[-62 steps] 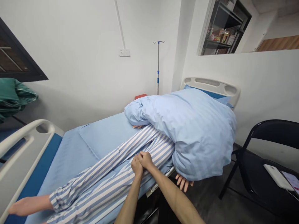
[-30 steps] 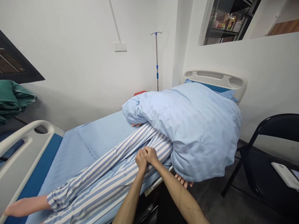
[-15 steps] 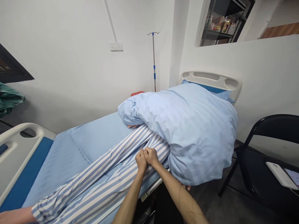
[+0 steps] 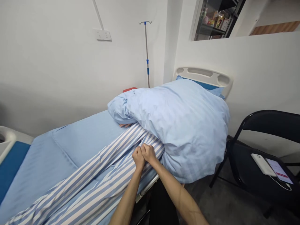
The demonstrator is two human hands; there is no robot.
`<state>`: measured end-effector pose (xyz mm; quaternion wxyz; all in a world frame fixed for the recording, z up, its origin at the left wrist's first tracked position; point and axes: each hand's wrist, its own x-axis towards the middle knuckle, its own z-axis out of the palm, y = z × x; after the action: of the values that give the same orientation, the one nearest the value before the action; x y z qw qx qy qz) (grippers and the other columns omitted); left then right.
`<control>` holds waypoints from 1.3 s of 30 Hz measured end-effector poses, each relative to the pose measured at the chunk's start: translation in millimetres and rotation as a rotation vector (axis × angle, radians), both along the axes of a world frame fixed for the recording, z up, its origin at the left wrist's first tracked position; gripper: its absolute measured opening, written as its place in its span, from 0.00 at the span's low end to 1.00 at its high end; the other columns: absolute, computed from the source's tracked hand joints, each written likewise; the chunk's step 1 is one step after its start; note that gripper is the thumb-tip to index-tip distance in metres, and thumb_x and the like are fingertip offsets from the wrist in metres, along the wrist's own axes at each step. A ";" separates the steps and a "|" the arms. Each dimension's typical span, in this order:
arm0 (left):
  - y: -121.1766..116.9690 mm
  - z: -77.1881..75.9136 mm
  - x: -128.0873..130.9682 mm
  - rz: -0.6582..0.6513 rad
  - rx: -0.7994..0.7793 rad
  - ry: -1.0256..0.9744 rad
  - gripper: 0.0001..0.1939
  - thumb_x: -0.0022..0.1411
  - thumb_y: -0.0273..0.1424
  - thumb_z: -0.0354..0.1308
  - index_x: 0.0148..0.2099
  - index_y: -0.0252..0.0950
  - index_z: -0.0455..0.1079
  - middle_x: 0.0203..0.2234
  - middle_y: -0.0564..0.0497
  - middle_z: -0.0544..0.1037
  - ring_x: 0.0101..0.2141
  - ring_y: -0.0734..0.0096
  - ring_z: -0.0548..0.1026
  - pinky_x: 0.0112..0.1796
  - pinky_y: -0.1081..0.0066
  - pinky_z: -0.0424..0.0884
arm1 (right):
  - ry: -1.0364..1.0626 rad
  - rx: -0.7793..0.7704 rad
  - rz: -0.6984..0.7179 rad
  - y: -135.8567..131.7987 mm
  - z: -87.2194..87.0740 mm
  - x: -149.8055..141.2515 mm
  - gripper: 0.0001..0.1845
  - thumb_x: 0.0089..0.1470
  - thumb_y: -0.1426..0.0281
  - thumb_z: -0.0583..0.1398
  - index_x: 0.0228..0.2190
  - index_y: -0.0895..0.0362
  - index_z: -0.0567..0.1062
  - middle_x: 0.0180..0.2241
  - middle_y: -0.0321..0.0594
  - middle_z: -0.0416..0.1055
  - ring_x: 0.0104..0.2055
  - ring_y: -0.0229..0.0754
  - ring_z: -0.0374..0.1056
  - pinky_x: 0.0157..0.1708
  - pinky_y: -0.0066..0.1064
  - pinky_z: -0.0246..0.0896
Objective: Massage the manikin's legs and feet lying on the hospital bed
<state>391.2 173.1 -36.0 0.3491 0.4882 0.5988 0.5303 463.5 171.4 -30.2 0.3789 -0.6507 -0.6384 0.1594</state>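
Striped patient trousers (image 4: 93, 182) — where do they lie, and what are your hands doing there?

They run diagonally along the bed, from the lower left of your view up under the bunched quilt, on a pale blue sheet (image 4: 70, 147). Your left hand (image 4: 138, 157) and right hand (image 4: 148, 153) sit together on them near the quilt's edge — fingers curled, knuckles touching. Whether they pinch the cloth, you cannot tell from this view.

Why does the quilt (image 4: 173, 131) sit like that?

It appears folded up over the upper body, which would leave the striped legs uncovered and within your reach. A person's fingers (image 4: 125, 125) show at its far edge, so someone probably lies beneath it, head toward the white headboard (image 4: 203, 76).

And your forearms?

Both come in from the near side, over the metal side rail (image 4: 146, 187), probably because you stand at the bedside and must cross it to reach the legs.

What stands around the bed?

An IV pole (image 4: 147, 53) by the wall, right of a wall socket (image 4: 103, 35). On your right, a black folding chair (image 4: 257, 125) bears a white power bank (image 4: 262, 164) and a phone (image 4: 280, 170), seemingly set off the bed to leave it free.
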 end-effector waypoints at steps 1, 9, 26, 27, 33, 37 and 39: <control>0.3 -0.7 0.9 -0.005 -0.006 0.003 0.24 0.67 0.39 0.49 0.19 0.39 0.54 0.14 0.56 0.59 0.22 0.74 0.59 0.26 0.71 0.57 | -0.008 -0.019 -0.002 0.1 -1.4 1.5 0.17 0.63 0.71 0.50 0.23 0.55 0.66 0.20 0.34 0.65 0.25 0.37 0.59 0.30 0.29 0.45; 8.3 19.1 18.2 -0.064 0.043 -0.054 0.21 0.67 0.34 0.48 0.20 0.40 0.54 0.15 0.56 0.60 0.21 0.73 0.59 0.27 0.70 0.57 | 0.043 0.116 0.001 9.8 5.5 17.8 0.17 0.65 0.71 0.49 0.23 0.54 0.65 0.21 0.34 0.67 0.25 0.37 0.60 0.31 0.28 0.47; 20.4 17.8 43.9 -0.182 0.055 0.056 0.19 0.68 0.31 0.47 0.22 0.40 0.57 0.17 0.54 0.64 0.22 0.71 0.63 0.28 0.70 0.60 | 0.233 0.219 -0.049 21.5 6.6 45.3 0.17 0.62 0.67 0.48 0.21 0.52 0.56 0.19 0.32 0.59 0.24 0.37 0.55 0.29 0.29 0.48; 21.4 12.5 44.7 -0.191 0.040 0.084 0.18 0.66 0.30 0.48 0.22 0.40 0.58 0.17 0.54 0.65 0.22 0.71 0.63 0.29 0.70 0.60 | 0.251 0.190 -0.066 22.1 0.8 47.2 0.17 0.61 0.66 0.49 0.20 0.52 0.55 0.19 0.32 0.59 0.24 0.37 0.56 0.29 0.29 0.48; 27.8 -1.9 44.6 -0.240 0.010 0.205 0.17 0.66 0.29 0.48 0.23 0.40 0.61 0.19 0.52 0.69 0.24 0.70 0.67 0.31 0.70 0.62 | 0.191 0.057 -0.128 25.0 -13.1 49.6 0.15 0.59 0.69 0.49 0.20 0.53 0.59 0.20 0.34 0.65 0.25 0.37 0.59 0.29 0.28 0.49; 20.9 3.7 19.4 -0.360 0.001 0.321 0.19 0.67 0.31 0.44 0.22 0.40 0.60 0.19 0.52 0.69 0.25 0.70 0.68 0.31 0.71 0.60 | -0.070 -0.056 -0.186 20.0 0.2 43.6 0.15 0.60 0.71 0.52 0.22 0.55 0.69 0.22 0.36 0.71 0.26 0.37 0.62 0.29 0.29 0.46; 11.8 4.4 -12.7 -0.391 -0.019 0.424 0.21 0.68 0.32 0.44 0.21 0.39 0.57 0.18 0.53 0.67 0.25 0.70 0.67 0.31 0.71 0.59 | -0.234 -0.114 -0.190 13.3 6.5 39.4 0.13 0.61 0.72 0.53 0.27 0.56 0.74 0.26 0.38 0.75 0.28 0.38 0.65 0.29 0.29 0.46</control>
<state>378.5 184.9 -31.7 0.3164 0.6911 0.5579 0.3333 502.9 184.7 -23.6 0.2776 -0.7427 -0.6039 0.0820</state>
